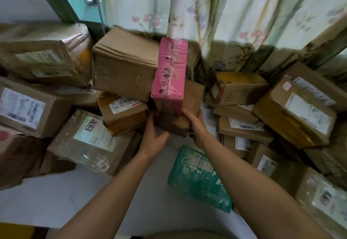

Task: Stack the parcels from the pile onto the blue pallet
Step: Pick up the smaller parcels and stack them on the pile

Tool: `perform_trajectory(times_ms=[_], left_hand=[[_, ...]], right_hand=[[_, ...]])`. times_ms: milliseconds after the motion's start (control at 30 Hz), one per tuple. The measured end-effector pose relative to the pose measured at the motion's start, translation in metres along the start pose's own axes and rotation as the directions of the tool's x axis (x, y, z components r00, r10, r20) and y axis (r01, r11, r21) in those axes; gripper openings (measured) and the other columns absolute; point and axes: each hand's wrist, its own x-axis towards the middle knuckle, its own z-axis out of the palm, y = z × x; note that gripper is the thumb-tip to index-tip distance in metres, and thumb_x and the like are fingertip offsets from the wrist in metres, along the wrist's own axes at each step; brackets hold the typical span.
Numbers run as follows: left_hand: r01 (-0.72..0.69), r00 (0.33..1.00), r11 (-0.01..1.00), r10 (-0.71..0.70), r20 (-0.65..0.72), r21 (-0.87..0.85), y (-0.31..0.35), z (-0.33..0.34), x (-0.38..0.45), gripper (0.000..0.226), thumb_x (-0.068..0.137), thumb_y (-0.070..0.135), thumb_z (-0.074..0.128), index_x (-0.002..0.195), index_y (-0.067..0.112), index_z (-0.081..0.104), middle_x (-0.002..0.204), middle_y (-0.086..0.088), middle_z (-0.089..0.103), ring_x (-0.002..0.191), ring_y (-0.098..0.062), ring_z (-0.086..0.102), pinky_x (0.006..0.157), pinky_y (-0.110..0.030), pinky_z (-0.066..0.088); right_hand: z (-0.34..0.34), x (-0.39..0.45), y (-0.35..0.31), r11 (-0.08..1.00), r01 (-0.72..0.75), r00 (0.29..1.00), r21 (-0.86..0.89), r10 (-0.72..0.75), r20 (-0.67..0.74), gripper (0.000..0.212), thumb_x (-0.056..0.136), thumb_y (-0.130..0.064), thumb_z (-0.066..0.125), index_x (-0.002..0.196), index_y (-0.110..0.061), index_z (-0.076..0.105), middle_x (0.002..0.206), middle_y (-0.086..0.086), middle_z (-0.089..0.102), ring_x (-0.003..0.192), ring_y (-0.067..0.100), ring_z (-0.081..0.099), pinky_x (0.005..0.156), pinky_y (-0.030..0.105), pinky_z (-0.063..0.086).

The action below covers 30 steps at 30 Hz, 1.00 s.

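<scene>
1. The floral curtain (pixel 206 7) hangs behind everything, and its hem hides the back of the pile.
2. The pile of parcels (pixel 62 141) curves round my landmark, the pink parcel (pixel 170 71), which stands on end at the middle.
3. A big brown carton (pixel 124 69) touches the pink parcel's left side; a crumpled, blurred carton (pixel 45 53) lies further left, its label unreadable.
4. Right of the pink parcel, labelled cartons (pixel 294 114) are heaped up, the far ones cut off by the frame edge.
5. A green mailer bag (pixel 199 178) lies flat on the pale floor below and right of the pink parcel; my right forearm covers its edge.
6. A small brown box (pixel 172 122) sits directly under the pink parcel, mostly hidden by it and my hands.
7. My left hand (pixel 154 135) has its fingers pressed against that box's left side, thumb spread out.
8. My right hand (pixel 195 124) grips the box's right end, fingers curled round it.
9. No blue pallet shows from here.
</scene>
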Motion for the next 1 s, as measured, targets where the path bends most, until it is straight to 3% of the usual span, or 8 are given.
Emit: perform_trajectory(times_ms=[67, 133, 200, 333, 467, 600, 767, 1000], left_hand=[[-0.038, 0.999, 0.999, 0.038, -0.017, -0.004, 0.002, 0.002, -0.006, 0.084, 0.081, 0.015, 0.063, 0.156, 0.017, 0.024, 0.145, 0.014, 0.035, 0.134, 0.006, 0.032, 0.104, -0.002, 0.028], [-0.052, 0.997, 0.999, 0.051, -0.066, -0.013, 0.002, 0.002, -0.011, 0.085, 0.076, 0.019, 0.060, 0.155, 0.016, 0.028, 0.150, 0.005, 0.038, 0.141, -0.006, 0.035, 0.115, -0.021, 0.030], [-0.049, 0.991, 0.998, 0.046, -0.124, -0.025, 0.004, 0.001, -0.015, 0.079, 0.079, 0.017, 0.061, 0.153, 0.016, 0.032, 0.151, -0.003, 0.042, 0.139, -0.015, 0.039, 0.114, -0.031, 0.034], [-0.060, 0.956, 0.993, 0.028, -0.291, -0.102, 0.014, -0.001, -0.031, 0.060, 0.092, -0.008, 0.057, 0.145, 0.012, 0.039, 0.134, -0.002, 0.047, 0.124, -0.014, 0.046, 0.093, -0.014, 0.035], [-0.147, 0.912, 0.977, 0.073, -0.404, -0.154, 0.021, 0.000, -0.060, 0.073, 0.095, -0.004, 0.057, 0.156, 0.020, 0.025, 0.147, -0.001, 0.044, 0.134, -0.015, 0.044, 0.110, -0.030, 0.036], [-0.215, 0.875, 0.957, 0.100, -0.475, -0.196, 0.025, 0.010, -0.098, 0.085, 0.095, 0.002, 0.058, 0.160, 0.033, 0.013, 0.159, 0.002, 0.037, 0.140, -0.016, 0.041, 0.110, -0.036, 0.041], [-0.179, 0.894, 0.926, 0.012, -0.448, -0.333, 0.027, 0.040, -0.135, 0.077, 0.087, 0.021, 0.061, 0.151, 0.047, 0.026, 0.142, 0.001, 0.054, 0.120, -0.024, 0.059, 0.089, -0.045, 0.054], [-0.083, 0.938, 0.902, -0.073, -0.338, -0.424, 0.031, 0.060, -0.156, 0.048, 0.100, 0.020, 0.051, 0.144, 0.036, 0.041, 0.137, -0.001, 0.056, 0.117, -0.025, 0.064, 0.090, -0.047, 0.053]], right_hand=[[-0.004, -0.005, -0.003, 1.000, 0.014, 0.999, 0.024, -0.013, -0.032, 0.085, 0.079, -0.047, 0.084, 0.150, -0.037, 0.037, 0.137, -0.005, 0.062, 0.118, 0.018, 0.064, 0.094, 0.037, 0.055], [-0.006, -0.013, -0.007, 0.999, 0.038, 0.996, 0.027, -0.036, -0.079, 0.116, 0.060, -0.056, 0.090, 0.156, -0.035, 0.028, 0.143, -0.002, 0.057, 0.122, 0.020, 0.062, 0.104, 0.045, 0.053], [-0.009, -0.025, -0.013, 0.997, 0.071, 0.993, -0.004, -0.071, -0.098, 0.132, 0.048, -0.059, 0.091, 0.158, -0.036, 0.022, 0.147, 0.001, 0.053, 0.127, 0.023, 0.058, 0.108, 0.050, 0.050], [-0.021, -0.061, -0.028, 0.984, 0.108, 0.979, -0.144, -0.130, -0.154, 0.120, 0.068, -0.048, 0.089, 0.159, -0.038, 0.013, 0.153, 0.007, 0.042, 0.136, 0.029, 0.046, 0.113, 0.050, 0.042], [-0.042, -0.104, -0.048, 0.945, 0.221, 0.946, -0.243, -0.268, -0.182, 0.116, 0.066, -0.052, 0.088, 0.152, -0.052, 0.010, 0.151, 0.007, 0.034, 0.135, 0.032, 0.041, 0.110, 0.056, 0.042], [-0.081, -0.145, -0.062, 0.897, 0.303, 0.906, -0.322, -0.376, -0.194, 0.114, 0.071, -0.053, 0.086, 0.154, -0.045, 0.008, 0.151, 0.010, 0.032, 0.137, 0.033, 0.036, 0.113, 0.057, 0.037], [-0.131, -0.182, -0.057, 0.887, 0.346, 0.889, -0.305, -0.414, -0.196, 0.112, 0.073, -0.051, 0.086, 0.155, -0.044, 0.011, 0.152, 0.008, 0.031, 0.138, 0.032, 0.036, 0.115, 0.052, 0.036], [-0.180, -0.219, -0.046, 0.884, 0.338, 0.840, -0.323, -0.438, -0.321, 0.112, 0.068, -0.053, 0.088, 0.153, -0.045, 0.014, 0.150, 0.009, 0.033, 0.135, 0.034, 0.040, 0.111, 0.057, 0.041]])
